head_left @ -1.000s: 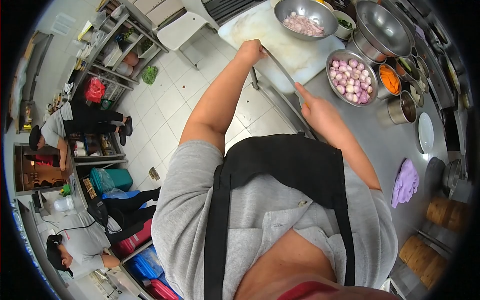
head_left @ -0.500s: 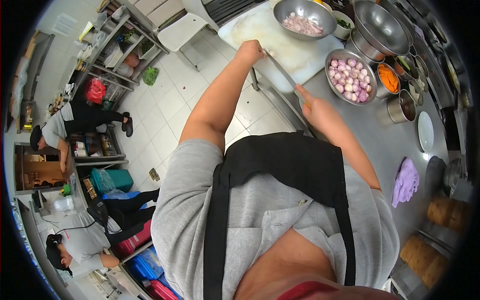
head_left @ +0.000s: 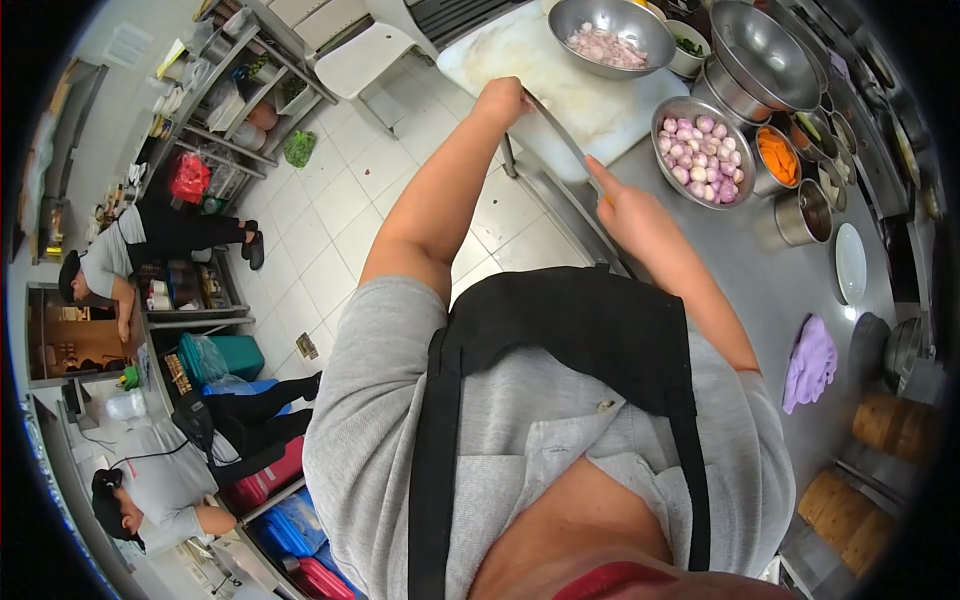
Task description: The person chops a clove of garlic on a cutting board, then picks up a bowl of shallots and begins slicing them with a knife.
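Observation:
My right hand (head_left: 637, 214) is closed round the yellowish handle of a knife (head_left: 562, 134), with the index finger stretched along it. The blade slants up and left over the edge of a white cutting board (head_left: 490, 62). At the blade's far end my left hand (head_left: 502, 103) has its fingers curled in. A small pale piece lies by those fingertips; what they pinch is hidden. A steel bowl of chopped shallots (head_left: 607, 47) stands on the board's far side. To the right sits a bowl of whole peeled shallots (head_left: 700, 158).
Beside the bowls stand a tin of orange slices (head_left: 776, 157), a steel pot (head_left: 803, 218) and a large empty bowl (head_left: 768, 50). A white dish (head_left: 851, 262) and a purple cloth (head_left: 811, 365) lie on the steel counter (head_left: 745, 270). Two people work at left.
The knife has tilted slightly at the board's edge, and my right hand has shifted a little. My left hand stays almost in place. The bowls have not moved.

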`<state>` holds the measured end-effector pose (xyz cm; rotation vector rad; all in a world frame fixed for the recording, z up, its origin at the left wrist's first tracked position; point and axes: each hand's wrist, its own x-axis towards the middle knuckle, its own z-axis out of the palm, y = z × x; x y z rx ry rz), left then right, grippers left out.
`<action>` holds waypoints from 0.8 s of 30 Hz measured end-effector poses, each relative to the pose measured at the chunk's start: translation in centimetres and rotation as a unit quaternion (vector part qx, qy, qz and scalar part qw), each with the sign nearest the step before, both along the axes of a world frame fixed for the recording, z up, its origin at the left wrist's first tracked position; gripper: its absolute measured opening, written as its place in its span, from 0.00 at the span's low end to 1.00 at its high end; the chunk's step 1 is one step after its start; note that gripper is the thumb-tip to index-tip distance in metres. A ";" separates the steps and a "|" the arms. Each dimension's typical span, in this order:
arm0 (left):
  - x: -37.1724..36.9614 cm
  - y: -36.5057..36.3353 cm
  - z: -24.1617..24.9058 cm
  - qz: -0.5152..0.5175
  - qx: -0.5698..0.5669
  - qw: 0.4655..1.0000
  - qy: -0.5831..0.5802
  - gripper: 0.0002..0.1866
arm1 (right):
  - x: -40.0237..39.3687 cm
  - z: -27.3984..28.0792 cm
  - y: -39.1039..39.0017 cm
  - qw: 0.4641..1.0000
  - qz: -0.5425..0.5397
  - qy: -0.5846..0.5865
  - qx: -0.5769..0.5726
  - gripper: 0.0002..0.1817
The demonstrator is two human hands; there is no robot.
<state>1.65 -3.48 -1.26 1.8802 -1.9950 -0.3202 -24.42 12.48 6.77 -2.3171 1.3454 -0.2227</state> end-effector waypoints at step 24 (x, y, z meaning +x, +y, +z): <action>0.0 -0.6 -0.1 -0.003 0.020 0.999 -0.031 0.16 | -0.8 0.1 0.5 1.000 -0.007 -0.010 0.019 0.31</action>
